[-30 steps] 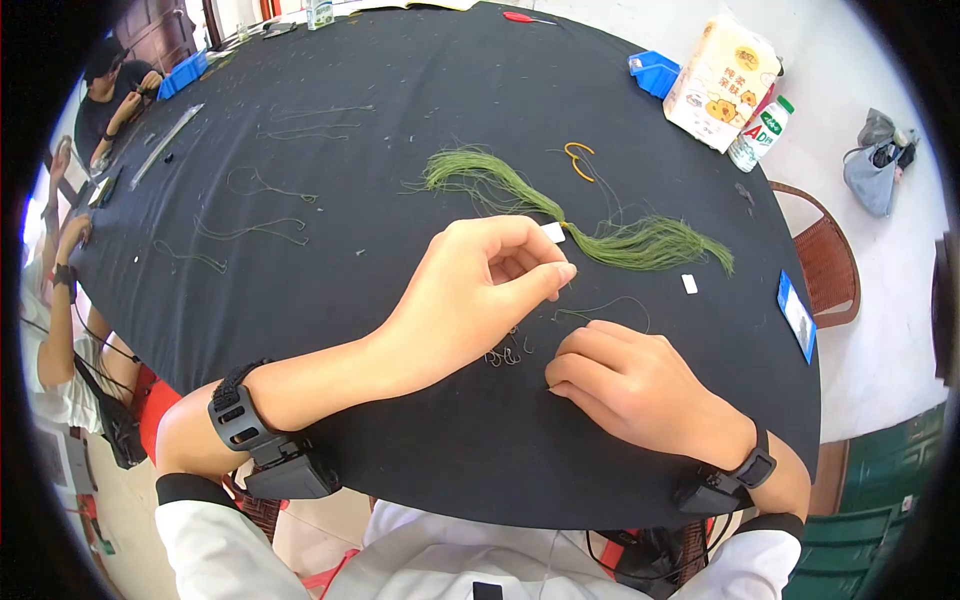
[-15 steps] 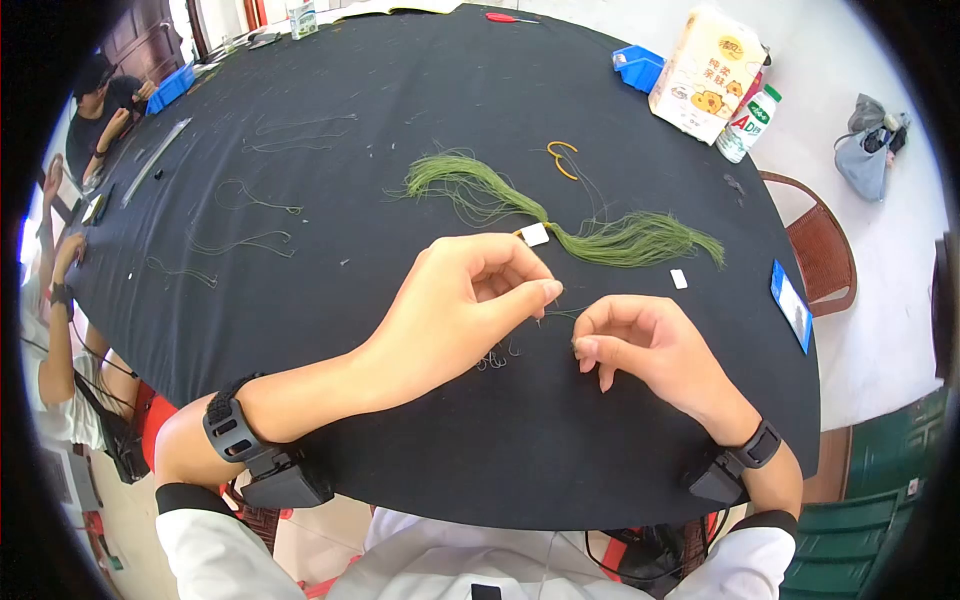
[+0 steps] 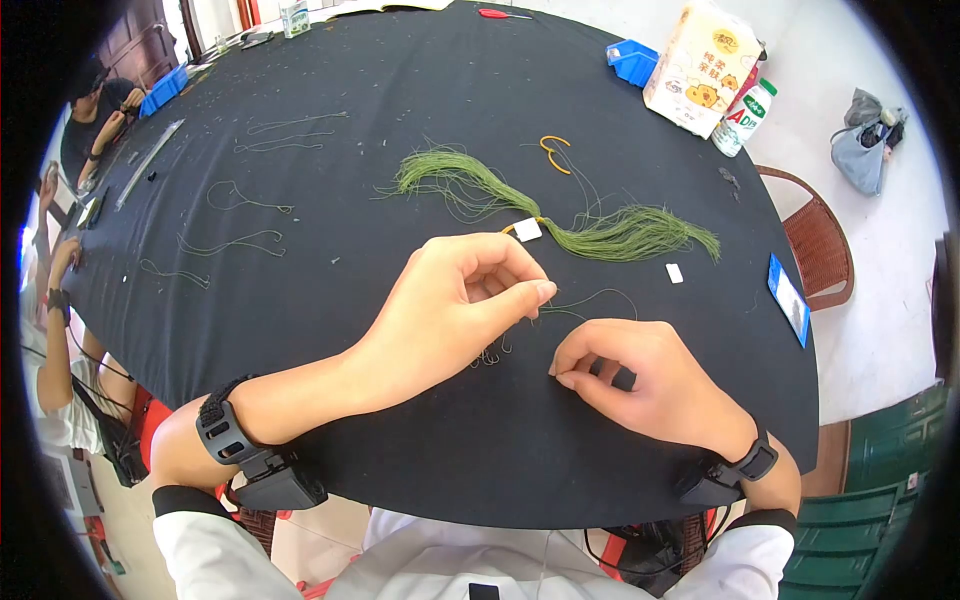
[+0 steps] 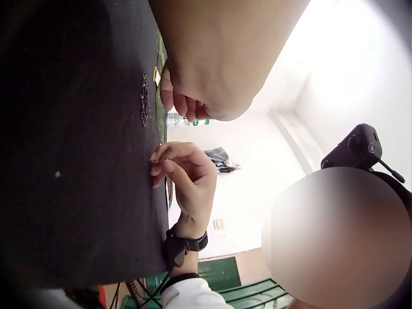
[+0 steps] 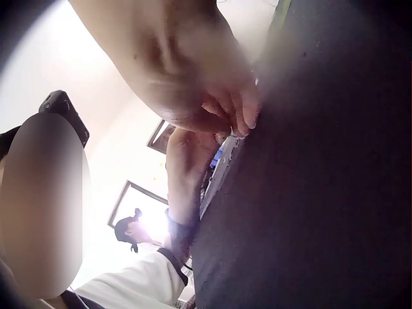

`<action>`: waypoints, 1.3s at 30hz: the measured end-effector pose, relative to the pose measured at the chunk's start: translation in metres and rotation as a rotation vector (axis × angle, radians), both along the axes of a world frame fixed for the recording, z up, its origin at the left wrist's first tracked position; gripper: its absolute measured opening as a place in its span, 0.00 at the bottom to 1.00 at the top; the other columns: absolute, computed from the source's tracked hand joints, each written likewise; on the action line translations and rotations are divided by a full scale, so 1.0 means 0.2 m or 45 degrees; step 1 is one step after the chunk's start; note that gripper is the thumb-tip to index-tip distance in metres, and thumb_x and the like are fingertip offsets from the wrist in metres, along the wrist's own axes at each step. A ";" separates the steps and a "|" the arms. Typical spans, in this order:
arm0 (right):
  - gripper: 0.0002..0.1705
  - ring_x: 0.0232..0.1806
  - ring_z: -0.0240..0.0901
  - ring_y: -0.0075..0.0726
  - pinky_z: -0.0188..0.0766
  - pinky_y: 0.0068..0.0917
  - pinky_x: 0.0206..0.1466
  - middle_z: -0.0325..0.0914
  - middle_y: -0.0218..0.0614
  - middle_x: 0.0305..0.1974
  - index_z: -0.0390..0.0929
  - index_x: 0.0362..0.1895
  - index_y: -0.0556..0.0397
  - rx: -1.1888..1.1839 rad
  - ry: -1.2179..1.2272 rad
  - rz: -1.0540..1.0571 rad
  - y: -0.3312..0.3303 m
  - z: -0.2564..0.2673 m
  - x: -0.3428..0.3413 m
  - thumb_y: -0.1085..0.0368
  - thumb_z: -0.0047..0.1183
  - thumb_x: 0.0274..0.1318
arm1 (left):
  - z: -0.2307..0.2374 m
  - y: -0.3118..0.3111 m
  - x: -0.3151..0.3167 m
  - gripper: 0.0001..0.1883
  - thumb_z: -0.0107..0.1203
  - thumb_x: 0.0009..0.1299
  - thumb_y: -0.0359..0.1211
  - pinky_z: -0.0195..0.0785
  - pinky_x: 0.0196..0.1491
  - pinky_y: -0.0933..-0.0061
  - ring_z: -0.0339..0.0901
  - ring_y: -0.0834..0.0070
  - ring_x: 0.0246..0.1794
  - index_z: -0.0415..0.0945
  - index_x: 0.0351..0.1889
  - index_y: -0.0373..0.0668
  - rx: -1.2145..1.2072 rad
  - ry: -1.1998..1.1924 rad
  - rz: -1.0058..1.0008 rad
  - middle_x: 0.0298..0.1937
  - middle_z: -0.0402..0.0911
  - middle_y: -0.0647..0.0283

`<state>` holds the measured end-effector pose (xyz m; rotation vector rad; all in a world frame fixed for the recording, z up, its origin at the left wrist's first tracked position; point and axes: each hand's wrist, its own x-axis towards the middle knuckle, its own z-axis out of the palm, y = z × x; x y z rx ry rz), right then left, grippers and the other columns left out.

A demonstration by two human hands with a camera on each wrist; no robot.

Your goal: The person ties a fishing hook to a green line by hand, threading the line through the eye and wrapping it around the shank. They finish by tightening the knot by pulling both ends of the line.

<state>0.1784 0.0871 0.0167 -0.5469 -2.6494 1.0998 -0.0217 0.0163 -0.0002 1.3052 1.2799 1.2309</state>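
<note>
My left hand is raised above the table, its thumb and forefinger pinching a thin green line at the fingertips. The line loops out to the right and passes behind my right hand. That hand's thumb and forefinger meet in a pinch, lower and nearer me; the line between them is too fine to make out. Small metal hooks lie in a pile just below my left hand, partly hidden by it. Beyond both hands stretches a bundle of green line, tied at its middle, with a white tag.
Looped lengths of line lie on the black cloth to the left. A yellow ring-shaped piece, a blue bin, a tissue pack, a bottle and a blue packet are farther off. Other people sit at left.
My right hand rose and turned with its fingers loosened, then came down and to the left into a pinch again. My left hand keeps its pinch, and the head view has shifted slightly.
</note>
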 end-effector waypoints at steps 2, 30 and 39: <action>0.03 0.28 0.79 0.27 0.74 0.21 0.29 0.78 0.34 0.26 0.75 0.31 0.57 -0.054 0.018 0.018 0.00 0.00 0.00 0.73 0.54 0.50 | 0.00 0.00 0.00 0.06 0.56 0.68 0.31 0.64 0.36 0.84 0.72 0.87 0.32 0.76 0.36 0.37 -0.003 0.002 -0.004 0.31 0.78 0.69; 0.17 0.26 0.71 0.39 0.69 0.29 0.29 0.75 0.38 0.30 0.72 0.40 0.57 0.563 0.657 -0.006 -0.01 0.01 -0.01 0.83 0.54 0.42 | 0.01 -0.01 0.02 0.08 0.56 0.68 0.32 0.68 0.32 0.79 0.74 0.82 0.29 0.76 0.34 0.36 -0.232 -0.420 -0.329 0.29 0.77 0.65; 0.20 0.27 0.73 0.37 0.70 0.26 0.28 0.76 0.36 0.28 0.72 0.39 0.57 0.677 0.666 0.073 0.00 0.00 -0.01 0.86 0.54 0.38 | 0.00 -0.01 0.02 0.08 0.58 0.67 0.34 0.67 0.32 0.80 0.73 0.84 0.28 0.77 0.33 0.37 -0.327 -0.568 -0.350 0.28 0.78 0.67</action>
